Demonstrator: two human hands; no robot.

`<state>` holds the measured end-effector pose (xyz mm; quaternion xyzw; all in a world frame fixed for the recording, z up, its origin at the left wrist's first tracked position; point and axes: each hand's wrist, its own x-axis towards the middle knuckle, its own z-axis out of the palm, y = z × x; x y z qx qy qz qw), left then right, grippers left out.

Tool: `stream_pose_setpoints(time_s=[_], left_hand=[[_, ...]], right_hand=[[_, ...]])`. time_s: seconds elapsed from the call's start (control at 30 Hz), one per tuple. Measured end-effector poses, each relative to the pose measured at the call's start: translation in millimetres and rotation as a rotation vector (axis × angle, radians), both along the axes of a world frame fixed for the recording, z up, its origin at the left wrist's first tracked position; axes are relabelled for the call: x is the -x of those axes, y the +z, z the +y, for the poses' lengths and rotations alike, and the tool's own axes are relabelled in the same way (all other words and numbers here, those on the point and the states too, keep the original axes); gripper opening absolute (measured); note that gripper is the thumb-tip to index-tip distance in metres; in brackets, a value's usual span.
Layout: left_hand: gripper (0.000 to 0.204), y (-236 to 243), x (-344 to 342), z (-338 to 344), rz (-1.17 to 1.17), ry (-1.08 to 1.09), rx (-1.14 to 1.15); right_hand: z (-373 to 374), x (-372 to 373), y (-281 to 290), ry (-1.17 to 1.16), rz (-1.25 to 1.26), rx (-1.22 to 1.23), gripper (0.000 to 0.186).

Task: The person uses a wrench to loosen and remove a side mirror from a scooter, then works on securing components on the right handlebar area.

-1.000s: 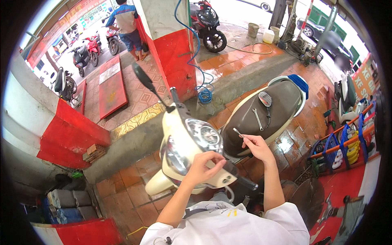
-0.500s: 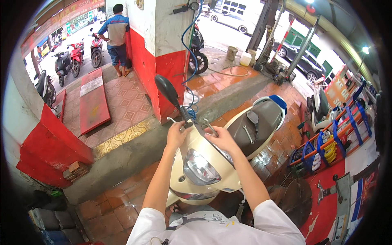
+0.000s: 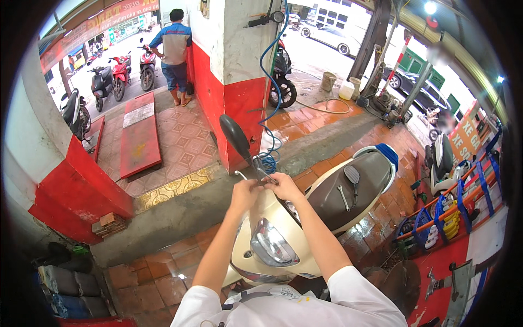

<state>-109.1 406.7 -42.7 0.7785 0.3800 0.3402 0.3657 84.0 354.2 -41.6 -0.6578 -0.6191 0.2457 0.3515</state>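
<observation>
The cream scooter (image 3: 261, 240) stands below me, its black mirror (image 3: 235, 134) raised on the left handlebar. My left hand (image 3: 243, 193) is closed round the handlebar near the mirror's base and the silver brake lever. My right hand (image 3: 282, 188) is beside it, closed on a slim metal tool (image 3: 268, 176) that looks like a wrench, held against the mirror's base. On the brown seat (image 3: 364, 180) lie a detached mirror (image 3: 351, 174) and a second wrench (image 3: 344, 199).
A person (image 3: 173, 54) faces away by the red-and-white pillar (image 3: 242, 109). A red ramp (image 3: 140, 141) crosses the tiled step at left. A blue hose (image 3: 272, 158) hangs down the pillar. An orange-and-blue rack (image 3: 447, 207) stands at right; parked motorbikes (image 3: 121, 73) line the street.
Both my hands have moved up and forward to the mirror's base, the right one away from over the seat with the tool. The view has swung as my head moved.
</observation>
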Motion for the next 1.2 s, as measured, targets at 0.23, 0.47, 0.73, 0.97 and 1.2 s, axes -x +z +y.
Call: stream_pose_setpoints(time_s=[0.23, 0.47, 0.73, 0.97, 1.2], left_hand=[[0.039, -4.2, -13.5, -10.8, -0.096, 0.203, 0.214], [0.041, -52.8, -5.5, 30.9, -0.267, -0.022, 0.477], [0.036, -34.5, -12.6, 10.9, -0.331, 0.097, 0.522], [0.025, -27.3, -39.6, -19.5, -0.541, 0.28, 0.624], [0.034, -18.8, -3.8, 12.4, -0.537, -0.017, 0.906]], right_hand=[[14.7, -12.0, -2.0, 0.146, 0.282, 0.077, 0.024], [-0.5, -0.3, 1.5, -0.027, 0.195, 0.16, 0.032], [38.8, -20.9, -1.8, 0.22, 0.489, 0.25, 0.027], [62.6, -48.0, 16.0, 0.359, 0.436, 0.457, 0.03], [11.2, -22.0, 29.1, 0.011, 0.495, 0.499, 0.033]])
